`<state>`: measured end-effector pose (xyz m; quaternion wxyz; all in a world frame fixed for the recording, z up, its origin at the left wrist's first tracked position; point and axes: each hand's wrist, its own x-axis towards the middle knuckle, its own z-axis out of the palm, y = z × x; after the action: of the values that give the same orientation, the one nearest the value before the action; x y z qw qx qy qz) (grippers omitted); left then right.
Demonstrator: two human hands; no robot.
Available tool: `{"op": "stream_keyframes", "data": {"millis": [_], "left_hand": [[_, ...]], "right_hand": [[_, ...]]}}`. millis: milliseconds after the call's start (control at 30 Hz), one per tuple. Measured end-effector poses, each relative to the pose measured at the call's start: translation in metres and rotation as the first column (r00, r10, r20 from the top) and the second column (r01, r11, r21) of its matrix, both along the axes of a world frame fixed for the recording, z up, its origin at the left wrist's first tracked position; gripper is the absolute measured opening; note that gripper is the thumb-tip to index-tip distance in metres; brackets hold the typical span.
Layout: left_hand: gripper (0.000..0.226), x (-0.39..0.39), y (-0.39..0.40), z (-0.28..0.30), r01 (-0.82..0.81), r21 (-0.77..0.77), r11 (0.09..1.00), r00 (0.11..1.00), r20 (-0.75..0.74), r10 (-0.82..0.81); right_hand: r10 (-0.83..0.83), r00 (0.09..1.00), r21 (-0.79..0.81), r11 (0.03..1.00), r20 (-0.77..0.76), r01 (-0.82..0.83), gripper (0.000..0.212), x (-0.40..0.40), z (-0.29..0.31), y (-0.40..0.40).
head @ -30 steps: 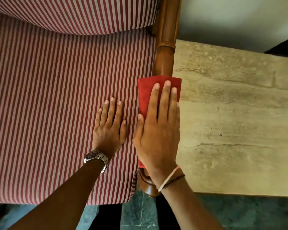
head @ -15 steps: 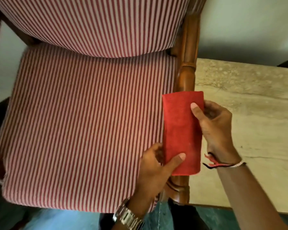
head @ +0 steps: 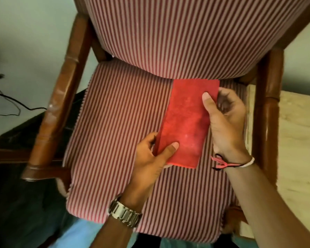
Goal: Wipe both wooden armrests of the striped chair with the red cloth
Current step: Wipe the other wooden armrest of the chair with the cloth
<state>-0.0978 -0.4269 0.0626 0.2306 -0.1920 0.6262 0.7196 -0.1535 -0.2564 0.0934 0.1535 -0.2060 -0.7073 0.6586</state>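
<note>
Head view: the striped chair (head: 125,133) fills the frame, its left armrest (head: 61,97) running from 7 to 11 o'clock and its right armrest (head: 268,111) from 4 to 2 o'clock. The red cloth (head: 188,122), folded into a long strip, is held above the seat just right of centre, touching neither armrest. Risk, as judged: with the strip held only at two edges, it could unfold or slip onto the seat during transfer toward the left armrest, and a loose fold would wipe the rounded wood poorly. The right hand (head: 225,122), at 3 o'clock of the cloth, pinches its far right edge, thumb on top, other fingers curled behind. The left hand (head: 150,158), at 7 o'clock, pinches the near left edge likewise, thumb flat on the cloth. A cable (head: 5,97) lies at 9 o'clock, well apart.
</note>
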Motion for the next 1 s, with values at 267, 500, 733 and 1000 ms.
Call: {"op": "stream_keyframes", "data": {"millis": [267,500,733,1000], "left_hand": [[0.036,-0.024,-0.159,0.046,-0.150,-0.242,0.959,0.978,-0.178,0.108],[0.026,-0.051,-0.257,0.031,-0.301,-0.675,0.674,0.945,-0.307,0.114],[0.058,-0.062,-0.265,0.004,-0.063,-0.957,0.284,0.974,-0.122,-0.192],[0.062,-0.115,-0.257,-0.006,0.006,-0.985,0.170,0.705,-0.117,-0.700]], "right_hand": [[0.223,0.975,-0.352,0.914,0.018,-0.203,0.011,-0.052,0.025,-0.153],[0.441,0.887,-0.287,0.875,0.140,-0.390,0.018,-0.103,0.002,-0.254],[0.342,0.904,-0.046,0.938,0.255,-0.342,0.023,-0.108,-0.043,-0.285],[0.363,0.830,0.783,0.315,0.423,-0.537,0.060,-0.069,-0.132,-0.219]]}}
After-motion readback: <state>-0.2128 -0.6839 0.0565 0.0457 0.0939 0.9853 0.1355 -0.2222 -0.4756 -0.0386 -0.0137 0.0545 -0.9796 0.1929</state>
